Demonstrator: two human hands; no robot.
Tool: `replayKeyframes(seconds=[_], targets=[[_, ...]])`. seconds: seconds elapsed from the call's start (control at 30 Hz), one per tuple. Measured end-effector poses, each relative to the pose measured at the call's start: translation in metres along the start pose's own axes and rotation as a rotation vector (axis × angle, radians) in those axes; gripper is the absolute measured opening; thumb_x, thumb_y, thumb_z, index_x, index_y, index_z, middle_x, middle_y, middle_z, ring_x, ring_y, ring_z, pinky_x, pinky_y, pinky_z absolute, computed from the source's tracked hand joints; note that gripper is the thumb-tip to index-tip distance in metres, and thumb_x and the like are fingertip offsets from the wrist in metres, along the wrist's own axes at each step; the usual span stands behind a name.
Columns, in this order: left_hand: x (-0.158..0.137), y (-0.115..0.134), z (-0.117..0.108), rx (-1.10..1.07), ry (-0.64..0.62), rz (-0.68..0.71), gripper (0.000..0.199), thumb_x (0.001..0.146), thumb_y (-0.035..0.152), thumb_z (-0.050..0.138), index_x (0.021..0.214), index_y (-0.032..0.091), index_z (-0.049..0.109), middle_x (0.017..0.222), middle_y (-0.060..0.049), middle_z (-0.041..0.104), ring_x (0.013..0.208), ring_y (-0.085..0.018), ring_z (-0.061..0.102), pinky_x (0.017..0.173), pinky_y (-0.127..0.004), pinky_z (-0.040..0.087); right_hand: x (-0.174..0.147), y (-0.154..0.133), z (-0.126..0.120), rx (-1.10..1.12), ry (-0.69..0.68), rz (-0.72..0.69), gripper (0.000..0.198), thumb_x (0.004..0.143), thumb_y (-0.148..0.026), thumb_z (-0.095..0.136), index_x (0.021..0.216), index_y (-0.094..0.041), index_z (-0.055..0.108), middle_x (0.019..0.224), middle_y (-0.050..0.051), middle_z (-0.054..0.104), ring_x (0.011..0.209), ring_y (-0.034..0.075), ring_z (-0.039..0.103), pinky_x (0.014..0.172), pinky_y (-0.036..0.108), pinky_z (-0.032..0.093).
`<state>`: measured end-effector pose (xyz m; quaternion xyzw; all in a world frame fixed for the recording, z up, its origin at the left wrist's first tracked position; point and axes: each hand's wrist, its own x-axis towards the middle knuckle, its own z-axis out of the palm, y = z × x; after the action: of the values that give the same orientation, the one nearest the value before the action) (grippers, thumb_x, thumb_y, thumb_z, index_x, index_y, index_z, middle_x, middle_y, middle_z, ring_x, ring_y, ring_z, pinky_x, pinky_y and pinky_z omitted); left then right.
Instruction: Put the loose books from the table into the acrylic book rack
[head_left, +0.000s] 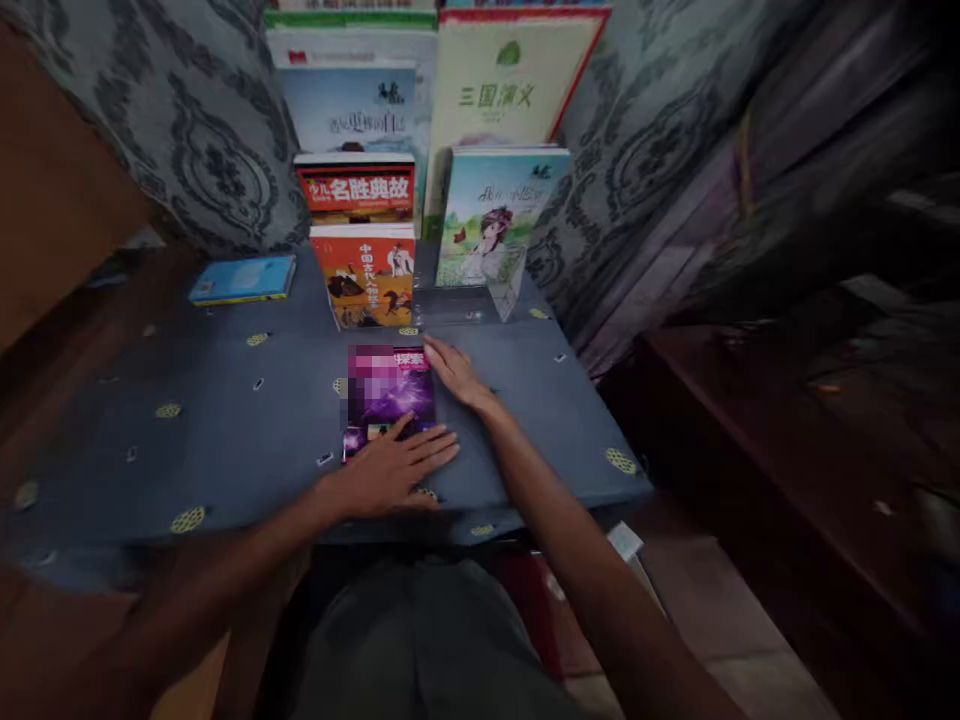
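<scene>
Plainly enough, both hands are busy around a purple book lying flat on the table, just below the middle of the frame; its upper left part is blurred into blocks, so I can't read the whole title. The left hand lies palm down across the book's lower right part, its fingers spread apart and reaching past the edge over the cloth; the right hand rests beside the upper right corner, fingers outstretched close to one another and not curled around anything; whether its fingertips touch the book I cannot tell.

Behind, at upper center, an orange book stands in front of a red-topped book; to their right leans a green illustrated book, with a pale red-edged book rising behind it; at center left, a blue book lies flat, well apart from the hands.
</scene>
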<state>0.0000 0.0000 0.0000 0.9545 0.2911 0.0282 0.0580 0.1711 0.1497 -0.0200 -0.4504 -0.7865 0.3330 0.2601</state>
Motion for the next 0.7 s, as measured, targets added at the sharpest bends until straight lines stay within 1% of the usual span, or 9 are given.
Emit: replayKeyframes(seconds=[0.1, 0.23, 0.4, 0.57, 0.7], targets=[[-0.002, 0.01, 0.006, 0.032, 0.046, -0.11, 0.08, 0.094, 0.07, 0.019, 0.156, 0.018, 0.021, 0.161, -0.011, 0.032, 0.152, -0.022, 0.021, 0.124, -0.05, 0.0, 0.001, 0.003, 0.002, -0.009, 0.01, 0.0, 0.067, 0.1, -0.061, 0.02, 0.148, -0.02, 0.043, 0.153, 0.01, 0.047, 0.145, 0.023, 0.038, 0.123, 0.052, 0.014], [-0.002, 0.022, 0.015, 0.089, 0.103, -0.269, 0.085, 0.093, 0.071, 0.021, 0.156, 0.014, 0.022, 0.161, -0.015, 0.032, 0.152, -0.026, 0.021, 0.123, -0.053, 0.008, 0.002, 0.006, 0.003, -0.021, 0.016, -0.001, 0.066, 0.099, -0.063, 0.021, 0.147, -0.025, 0.044, 0.152, 0.008, 0.048, 0.144, 0.024, 0.04, 0.123, 0.054, 0.014], [-0.003, 0.033, 0.022, 0.108, 0.148, -0.477, 0.086, 0.094, 0.068, 0.029, 0.157, 0.011, 0.017, 0.161, -0.019, 0.03, 0.152, -0.029, 0.021, 0.121, -0.059, 0.016, 0.003, 0.007, 0.003, -0.027, 0.012, -0.004, 0.065, 0.099, -0.062, 0.022, 0.147, -0.025, 0.045, 0.151, 0.008, 0.05, 0.143, 0.024, 0.04, 0.123, 0.054, 0.015], [-0.008, 0.039, 0.024, 0.109, 0.199, -0.693, 0.087, 0.094, 0.067, 0.029, 0.156, 0.007, 0.018, 0.16, -0.023, 0.03, 0.152, -0.032, 0.02, 0.121, -0.06, 0.018, 0.003, 0.009, 0.003, -0.045, 0.006, -0.016, 0.062, 0.1, -0.06, 0.023, 0.147, -0.025, 0.044, 0.151, 0.008, 0.049, 0.143, 0.024, 0.041, 0.122, 0.054, 0.016], [-0.02, 0.04, 0.027, 0.111, 0.235, -0.848, 0.086, 0.095, 0.067, 0.027, 0.156, 0.007, 0.019, 0.158, -0.025, 0.031, 0.15, -0.035, 0.024, 0.118, -0.063, 0.023, 0.002, 0.009, 0.004, -0.065, 0.008, -0.004, 0.063, 0.1, -0.059, 0.023, 0.147, -0.024, 0.045, 0.15, 0.009, 0.05, 0.144, 0.024, 0.04, 0.123, 0.053, 0.017]])
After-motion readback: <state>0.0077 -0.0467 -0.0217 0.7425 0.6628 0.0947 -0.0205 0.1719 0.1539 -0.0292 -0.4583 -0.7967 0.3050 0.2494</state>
